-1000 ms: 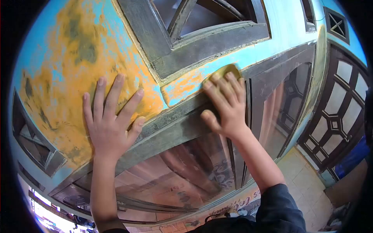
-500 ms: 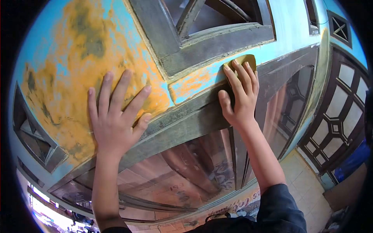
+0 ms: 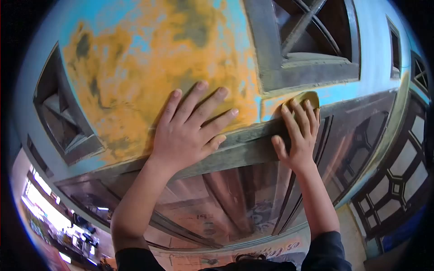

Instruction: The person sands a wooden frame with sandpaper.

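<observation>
Left hand [image 3: 183, 137] spread open on patchy orange wall [image 3: 149, 81] at left — probably bracing. Right hand [image 3: 299, 140], thumb apart, covers yellowish pad [image 3: 312, 96] against wall at right — likely pressing; grip cannot be told.

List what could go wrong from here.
The yellow-brown sheet under the right hand sits on a narrow wall strip; a slip might scuff the window frame above or the dark beam below. The bare left hand lies on the patchy wall, which could soil or scrape it.
</observation>
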Tool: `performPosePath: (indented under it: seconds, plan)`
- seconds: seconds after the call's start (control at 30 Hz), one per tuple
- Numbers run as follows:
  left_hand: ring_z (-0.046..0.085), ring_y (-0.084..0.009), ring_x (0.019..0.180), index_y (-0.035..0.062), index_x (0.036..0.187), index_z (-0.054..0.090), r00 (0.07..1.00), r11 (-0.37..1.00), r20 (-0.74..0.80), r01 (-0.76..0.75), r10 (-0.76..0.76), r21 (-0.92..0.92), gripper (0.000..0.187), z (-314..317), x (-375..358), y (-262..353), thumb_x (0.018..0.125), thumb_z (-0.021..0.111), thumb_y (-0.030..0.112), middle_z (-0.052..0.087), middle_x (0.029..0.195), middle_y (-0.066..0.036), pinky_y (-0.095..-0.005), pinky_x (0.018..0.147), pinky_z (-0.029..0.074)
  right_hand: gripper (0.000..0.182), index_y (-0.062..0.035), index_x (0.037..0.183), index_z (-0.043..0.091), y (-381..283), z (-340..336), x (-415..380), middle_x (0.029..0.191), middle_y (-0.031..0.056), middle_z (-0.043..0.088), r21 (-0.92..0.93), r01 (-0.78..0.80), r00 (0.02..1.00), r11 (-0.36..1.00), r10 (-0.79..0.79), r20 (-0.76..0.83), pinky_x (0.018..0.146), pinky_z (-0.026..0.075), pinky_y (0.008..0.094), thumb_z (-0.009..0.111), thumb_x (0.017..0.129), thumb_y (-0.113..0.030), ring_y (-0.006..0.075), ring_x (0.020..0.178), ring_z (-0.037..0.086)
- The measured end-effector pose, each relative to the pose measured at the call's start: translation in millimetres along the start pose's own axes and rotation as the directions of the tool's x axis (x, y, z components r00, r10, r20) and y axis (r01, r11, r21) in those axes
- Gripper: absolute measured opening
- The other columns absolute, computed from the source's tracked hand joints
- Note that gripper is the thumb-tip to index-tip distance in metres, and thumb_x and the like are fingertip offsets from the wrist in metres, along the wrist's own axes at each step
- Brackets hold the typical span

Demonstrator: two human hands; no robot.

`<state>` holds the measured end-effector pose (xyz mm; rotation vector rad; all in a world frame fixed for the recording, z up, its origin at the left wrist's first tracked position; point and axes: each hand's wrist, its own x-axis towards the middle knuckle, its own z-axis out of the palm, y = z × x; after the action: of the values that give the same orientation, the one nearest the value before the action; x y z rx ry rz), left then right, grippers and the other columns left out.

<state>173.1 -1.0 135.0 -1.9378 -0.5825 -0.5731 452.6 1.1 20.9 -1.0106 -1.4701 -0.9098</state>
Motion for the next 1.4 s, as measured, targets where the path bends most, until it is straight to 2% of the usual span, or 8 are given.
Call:
performPosePath:
  seconds: [0.33,0.57,0.77,0.9,1.03,1.13,1.23,1.4]
  plan:
    - [0.029,-0.0377,0.150,0.0239,0.147,0.053,0.966,0.934,-0.102,0.254,-0.236,0.252,0.062,-53.1,-51.4,-122.1,0.099,0.043,0.061,0.035,0.163,-0.011,-0.0596,0.119,0.019,0.060,-0.0279,0.147,0.054,-57.6,3.7,64.7,0.154,0.0009,0.048,0.068,0.383,0.883,0.921,-0.387,0.268,0.122,0.019,0.0568,0.057,0.094,-0.055,0.0298,0.145,0.039]
    - [0.026,-0.0346,0.152,0.0257,0.150,0.049,0.942,0.931,-0.135,0.326,-0.306,0.166,0.063,-47.6,-70.6,-122.7,0.095,0.051,0.055,0.034,0.163,-0.008,-0.0568,0.121,0.015,0.062,-0.0225,0.151,0.048,-92.2,23.2,193.1,0.159,0.0060,0.041,-0.133,0.254,0.960,0.958,-0.267,-0.086,0.122,0.018,0.0555,0.053,0.097,-0.052,0.0355,0.148,0.032]
    - [0.026,-0.0399,0.151,0.0204,0.151,0.048,0.957,0.940,-0.089,0.290,-0.278,0.181,0.069,-54.0,-87.3,-132.9,0.097,0.044,0.062,0.033,0.163,-0.013,-0.0592,0.120,0.016,0.076,-0.0202,0.151,0.048,-133.5,30.7,189.4,0.160,0.0091,0.040,-0.060,0.546,0.830,0.835,-0.531,0.171,0.122,0.015,0.0574,0.040,0.095,-0.071,0.0375,0.150,0.030]
    - [0.026,-0.0397,0.151,0.0192,0.151,0.049,0.959,0.942,-0.099,0.280,-0.266,0.187,0.070,-56.0,-94.1,-146.9,0.096,0.044,0.063,0.034,0.163,-0.013,-0.0590,0.120,0.015,0.065,-0.0261,0.152,0.046,-97.7,38.4,242.5,0.160,0.0047,0.040,-0.141,0.416,0.890,0.898,-0.434,-0.140,0.122,0.018,0.0583,0.052,0.095,-0.057,0.0339,0.149,0.032]
    - [0.025,-0.0338,0.152,0.0282,0.151,0.048,0.944,0.941,-0.131,0.318,-0.303,0.115,0.068,-53.1,-95.8,-145.0,0.091,0.057,0.057,0.033,0.164,-0.005,-0.0570,0.122,0.015,0.059,-0.0096,0.154,0.038,-152.0,21.9,261.1,0.163,0.0178,0.029,-0.229,0.145,0.980,0.963,-0.172,-0.103,0.125,0.013,0.0500,0.046,0.101,-0.035,0.0351,0.153,0.020]
    - [0.024,-0.0334,0.153,0.0276,0.152,0.047,0.945,0.945,-0.130,0.313,-0.300,0.098,0.069,-53.2,-97.7,-145.1,0.091,0.057,0.057,0.032,0.164,-0.005,-0.0570,0.122,0.014,0.071,-0.0133,0.162,0.020,-167.5,27.9,252.8,0.169,0.0118,0.015,-0.288,0.201,0.980,0.936,-0.191,0.063,0.125,-0.001,0.0517,0.044,0.102,-0.044,0.0298,0.156,0.008]
    - [0.024,-0.0339,0.153,0.0276,0.153,0.046,0.947,0.945,-0.103,0.313,-0.303,0.093,0.068,-53.6,-101.5,-142.0,0.092,0.053,0.058,0.031,0.165,-0.006,-0.0572,0.123,0.013,0.066,-0.0190,0.153,0.045,-153.4,46.6,226.7,0.160,0.0102,0.040,-0.176,0.379,0.912,0.908,-0.399,-0.094,0.122,0.017,0.0557,0.048,0.098,-0.055,0.0386,0.149,0.031]
    - [0.023,-0.0419,0.152,0.0182,0.153,0.044,0.969,0.953,-0.012,0.243,-0.245,0.180,0.071,-52.5,-124.3,-138.0,0.098,0.041,0.062,0.030,0.164,-0.015,-0.0610,0.120,0.015,0.067,-0.0215,0.153,0.045,-164.6,40.3,168.8,0.160,0.0072,0.040,-0.150,0.362,0.931,0.920,-0.349,0.106,0.122,0.015,0.0588,0.045,0.098,-0.060,0.0371,0.149,0.031]
